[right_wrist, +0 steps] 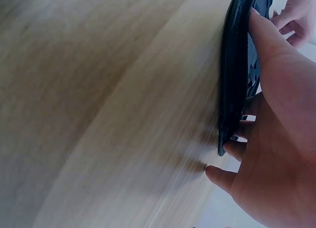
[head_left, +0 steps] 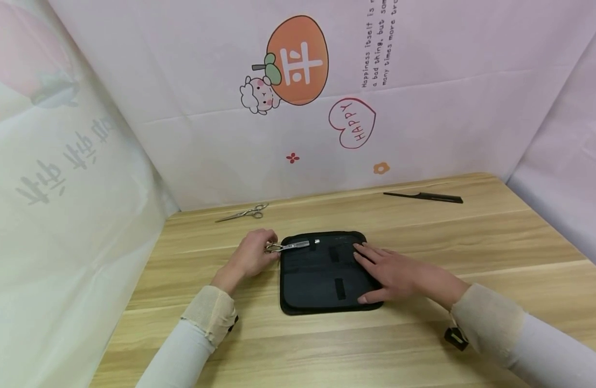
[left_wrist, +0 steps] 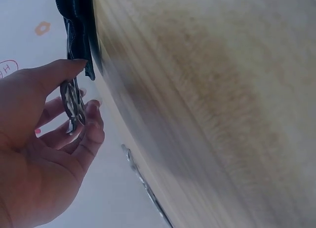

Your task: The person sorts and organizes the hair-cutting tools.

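Observation:
A black zippered case (head_left: 307, 293) lies on the wooden table. Thinning scissors (head_left: 298, 245) lie across its upper left part, blades pointing right, with a dark strap across them near the tip. My left hand (head_left: 253, 252) holds their finger rings at the case's left edge. In the left wrist view the thumb and fingers of my left hand (left_wrist: 54, 134) are around the rings (left_wrist: 73, 104). My right hand (head_left: 392, 272) rests on the case's right side with fingers spread. The right wrist view shows my right hand (right_wrist: 281, 119) along the zippered edge (right_wrist: 234, 75).
Another pair of scissors (head_left: 247, 213) lies behind my left hand, towards the table's back edge. A black tail comb (head_left: 431, 197) lies at the back right. White printed cloth (head_left: 220, 156) hangs behind the table and along its sides.

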`<state>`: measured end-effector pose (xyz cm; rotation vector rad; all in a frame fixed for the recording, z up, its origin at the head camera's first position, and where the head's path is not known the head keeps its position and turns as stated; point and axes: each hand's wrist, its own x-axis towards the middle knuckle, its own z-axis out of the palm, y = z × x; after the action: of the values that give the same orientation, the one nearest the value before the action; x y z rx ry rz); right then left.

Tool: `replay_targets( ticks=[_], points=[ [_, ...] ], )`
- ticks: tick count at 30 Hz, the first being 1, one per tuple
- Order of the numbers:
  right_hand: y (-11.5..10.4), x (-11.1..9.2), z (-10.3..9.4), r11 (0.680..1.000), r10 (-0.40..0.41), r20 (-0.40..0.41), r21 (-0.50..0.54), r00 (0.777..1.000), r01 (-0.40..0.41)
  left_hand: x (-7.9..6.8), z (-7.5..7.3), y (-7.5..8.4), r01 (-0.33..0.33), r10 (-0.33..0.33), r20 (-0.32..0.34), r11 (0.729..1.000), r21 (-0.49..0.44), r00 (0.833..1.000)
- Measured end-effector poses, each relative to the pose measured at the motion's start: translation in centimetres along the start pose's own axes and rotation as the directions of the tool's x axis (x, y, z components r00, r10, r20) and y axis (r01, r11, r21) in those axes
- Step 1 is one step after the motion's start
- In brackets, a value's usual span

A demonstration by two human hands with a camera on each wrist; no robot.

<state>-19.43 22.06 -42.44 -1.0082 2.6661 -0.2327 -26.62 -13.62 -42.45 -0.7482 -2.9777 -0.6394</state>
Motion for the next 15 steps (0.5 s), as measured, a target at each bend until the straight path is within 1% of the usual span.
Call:
replay_targets(
  ticks=[3, 7, 10, 15],
  points=[
    [0.2, 0.1, 0.3, 1.0, 0.028, 0.017, -0.01, 0.999, -0.028, 0.0, 0.0, 0.1, -0.005, 0.005, -0.001, 1.0, 0.005, 1.0],
    [0.4, 0.2, 0.7, 1.0, 0.021, 0.002, -0.011, 1.0, -0.021, 0.2, 0.2, 0.2, 0.002, -0.002, 0.001, 1.0, 0.007, 1.0],
    [0.1, 0.1, 0.3, 1.0, 0.006, -0.007, 0.003, 1.0, -0.006, 0.2, 0.3, 0.4, 0.001, -0.001, 0.009, 1.0, 0.003, 1.0],
    [-0.4, 0.0, -0.4, 1.0, 0.026, 0.019, 0.002, 0.999, -0.026, 0.1, 0.6, 0.6, -0.016, 0.016, 0.032, 1.0, 0.003, 0.999]
  ],
)
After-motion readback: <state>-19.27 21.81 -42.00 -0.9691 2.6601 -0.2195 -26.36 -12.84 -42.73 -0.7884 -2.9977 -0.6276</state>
